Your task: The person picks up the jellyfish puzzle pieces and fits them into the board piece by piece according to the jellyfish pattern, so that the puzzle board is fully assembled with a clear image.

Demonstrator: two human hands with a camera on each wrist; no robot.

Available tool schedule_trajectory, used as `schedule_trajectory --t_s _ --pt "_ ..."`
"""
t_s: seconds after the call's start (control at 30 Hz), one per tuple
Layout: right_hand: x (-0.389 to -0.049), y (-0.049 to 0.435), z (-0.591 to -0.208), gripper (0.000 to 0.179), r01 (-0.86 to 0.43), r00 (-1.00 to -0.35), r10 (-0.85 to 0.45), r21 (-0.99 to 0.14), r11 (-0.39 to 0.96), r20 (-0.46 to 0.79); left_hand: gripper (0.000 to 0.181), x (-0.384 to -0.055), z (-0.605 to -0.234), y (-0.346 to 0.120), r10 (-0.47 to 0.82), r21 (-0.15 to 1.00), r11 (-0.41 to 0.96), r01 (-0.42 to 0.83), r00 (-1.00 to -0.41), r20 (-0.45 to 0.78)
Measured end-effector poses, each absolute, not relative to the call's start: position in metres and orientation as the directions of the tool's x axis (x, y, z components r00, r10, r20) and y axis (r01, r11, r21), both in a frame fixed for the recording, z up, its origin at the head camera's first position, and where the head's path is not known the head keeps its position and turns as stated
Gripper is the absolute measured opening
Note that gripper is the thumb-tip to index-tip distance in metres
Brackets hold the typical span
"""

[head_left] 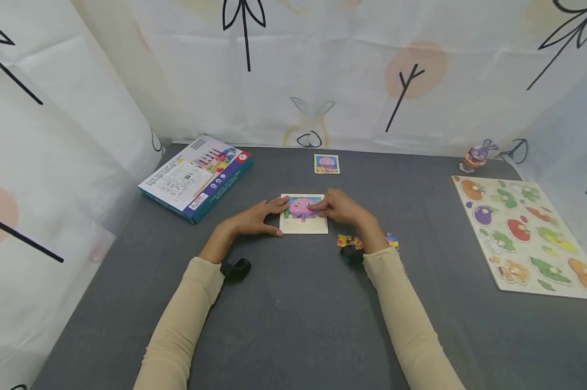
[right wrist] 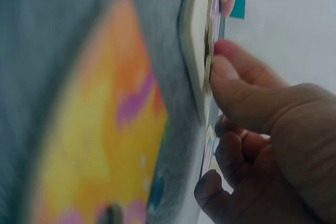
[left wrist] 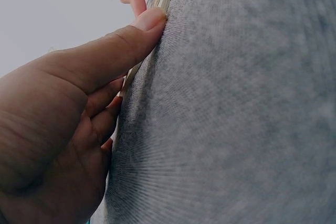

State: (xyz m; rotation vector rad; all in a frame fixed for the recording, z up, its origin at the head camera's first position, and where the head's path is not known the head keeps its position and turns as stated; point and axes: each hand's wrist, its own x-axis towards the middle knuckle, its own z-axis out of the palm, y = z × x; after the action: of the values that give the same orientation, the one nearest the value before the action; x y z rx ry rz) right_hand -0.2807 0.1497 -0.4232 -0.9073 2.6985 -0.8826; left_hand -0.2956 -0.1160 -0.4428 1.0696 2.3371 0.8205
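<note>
A small pale puzzle board (head_left: 303, 229) with a pink octopus picture (head_left: 300, 208) lies flat on the grey table. My left hand (head_left: 260, 218) rests at its left side, thumb at the near corner and fingertips along the far end; in the left wrist view the thumb (left wrist: 118, 51) presses the board's edge. From the right, my right hand (head_left: 341, 208) reaches over the board, thumb and index finger pinching a thin puzzle piece (right wrist: 208, 74) at the picture's right side. Its other fingers curl loosely. Colourful loose puzzle pieces (head_left: 344, 240) lie near my right wrist, partly hidden by it.
Behind the board lies a small octopus picture card (head_left: 326, 164). A boxed set (head_left: 196, 176) lies at the back left. On the right are a large vegetable puzzle board (head_left: 527, 238) and a small purple-eared figurine (head_left: 476, 156). Patterned white cloth (head_left: 352, 81) hangs behind the table.
</note>
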Motion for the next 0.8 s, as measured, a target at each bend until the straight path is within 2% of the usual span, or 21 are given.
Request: schedule_trajectory --t_s 0.13,0.33,0.53,0.8 --pt "-0.280 0.150 -0.424 0.029 -0.477 -0.812 -0.584 -0.596 0.646 0.017 0.078 -0.295 -0.443 -0.116 0.784 0.675 0.521 0.522 -0.606 -0.136" --pt "-0.284 0.155 -0.425 0.030 -0.467 -0.789 -0.614 -0.639 0.611 -0.010 0.079 -0.295 -0.444 -0.116 0.789 0.677 0.515 0.526 -0.600 -0.134" --pt "-0.289 0.155 -0.425 0.031 -0.459 -0.794 -0.606 -0.609 0.647 -0.046 0.079 -0.295 -0.443 -0.117 0.783 0.679 0.521 0.517 -0.607 -0.139" --pt "-0.285 0.150 -0.423 0.029 -0.427 -0.805 -0.590 -0.629 0.650 -0.065 0.078 -0.296 -0.444 -0.118 0.783 0.674 0.521 0.523 -0.607 -0.135"
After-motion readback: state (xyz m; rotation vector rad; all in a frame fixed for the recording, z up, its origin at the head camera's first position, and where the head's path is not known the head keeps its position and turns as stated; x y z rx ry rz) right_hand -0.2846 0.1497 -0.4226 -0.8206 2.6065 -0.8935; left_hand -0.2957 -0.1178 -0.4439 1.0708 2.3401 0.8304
